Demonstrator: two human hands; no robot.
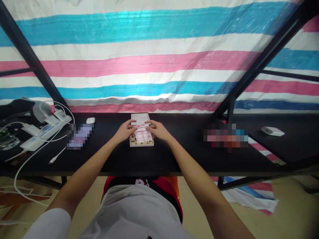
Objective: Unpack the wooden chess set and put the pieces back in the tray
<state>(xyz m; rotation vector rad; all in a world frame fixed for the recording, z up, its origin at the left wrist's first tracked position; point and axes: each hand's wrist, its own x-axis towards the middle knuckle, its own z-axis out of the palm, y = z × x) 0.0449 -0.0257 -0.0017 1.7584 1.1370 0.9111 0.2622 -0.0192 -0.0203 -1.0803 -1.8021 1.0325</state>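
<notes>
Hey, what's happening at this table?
A person at a black table has both hands on a small wooden box in the middle. The left hand and right hand pinch a white sheet with red grid lines lying over the box; round wooden pieces show along its near edge. A power strip with white cables lies off to the left, and a small white box to the right.

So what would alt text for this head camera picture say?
Both hands, left hand and right hand, hold a sheet with a pink grid over a small wooden box on a black table, before a striped tarp.
</notes>
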